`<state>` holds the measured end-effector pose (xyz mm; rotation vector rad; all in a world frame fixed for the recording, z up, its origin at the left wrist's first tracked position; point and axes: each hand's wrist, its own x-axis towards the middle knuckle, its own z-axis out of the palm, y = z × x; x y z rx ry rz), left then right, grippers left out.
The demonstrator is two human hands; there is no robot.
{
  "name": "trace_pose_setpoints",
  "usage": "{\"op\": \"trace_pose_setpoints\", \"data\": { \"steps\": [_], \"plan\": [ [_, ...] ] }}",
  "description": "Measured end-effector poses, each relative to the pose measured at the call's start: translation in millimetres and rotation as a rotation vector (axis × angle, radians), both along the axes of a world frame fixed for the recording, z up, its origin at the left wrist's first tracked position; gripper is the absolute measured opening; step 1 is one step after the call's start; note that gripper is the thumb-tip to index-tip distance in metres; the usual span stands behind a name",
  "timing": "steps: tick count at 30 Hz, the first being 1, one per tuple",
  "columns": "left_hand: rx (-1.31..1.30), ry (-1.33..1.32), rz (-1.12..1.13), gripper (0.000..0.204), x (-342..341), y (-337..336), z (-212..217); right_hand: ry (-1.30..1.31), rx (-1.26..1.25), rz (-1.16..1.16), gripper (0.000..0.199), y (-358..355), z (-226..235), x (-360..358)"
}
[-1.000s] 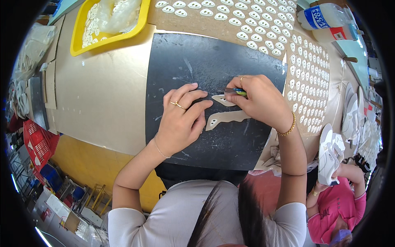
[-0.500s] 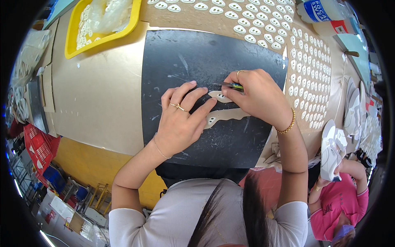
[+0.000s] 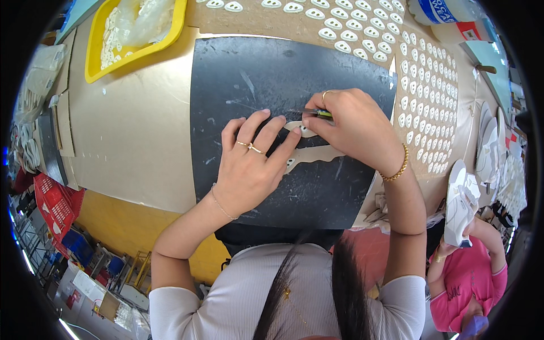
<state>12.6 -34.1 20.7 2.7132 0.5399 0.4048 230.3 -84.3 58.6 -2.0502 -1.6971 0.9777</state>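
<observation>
My right hand is closed around a small tool with a green-yellow and dark body. Its thin metal end points left, and most of it is hidden in the fingers. Fingers spread, my left hand lies palm down on the dark mat. Its index fingertip touches the left part of a small cream piece with dark holes, while the right fingers cover the other end. Just below, a longer wavy cream strip with dark holes lies on the mat, partly hidden under both hands.
Rows of small white pieces with holes cover the brown board at the back and right. A yellow tray with more pieces and a plastic bag stands back left. Bottles are back right. At lower right, a person in pink holds white shoe-shaped parts.
The whole view has shifted slightly. My left index fingertip lies a little nearer the right fingers on the small piece. Both hands otherwise keep nearly the same pose.
</observation>
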Motion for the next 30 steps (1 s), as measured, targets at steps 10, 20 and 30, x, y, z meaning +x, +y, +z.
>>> {"op": "trace_pose_setpoints", "data": {
  "steps": [10, 20, 30],
  "plan": [
    [0.078, 0.024, -0.059, 0.037, 1, 4, 1, 0.036, 0.071, 0.045, 0.024, -5, -3, 10],
    [0.193, 0.049, -0.095, 0.032, 1, 5, 0, 0.02, 0.008, 0.032, 0.016, 2, 3, 8],
    [0.177, 0.087, -0.092, 0.039, -3, -10, -1, -0.125, -0.165, 0.066, 0.019, 21, 8, 6]
  ]
}}
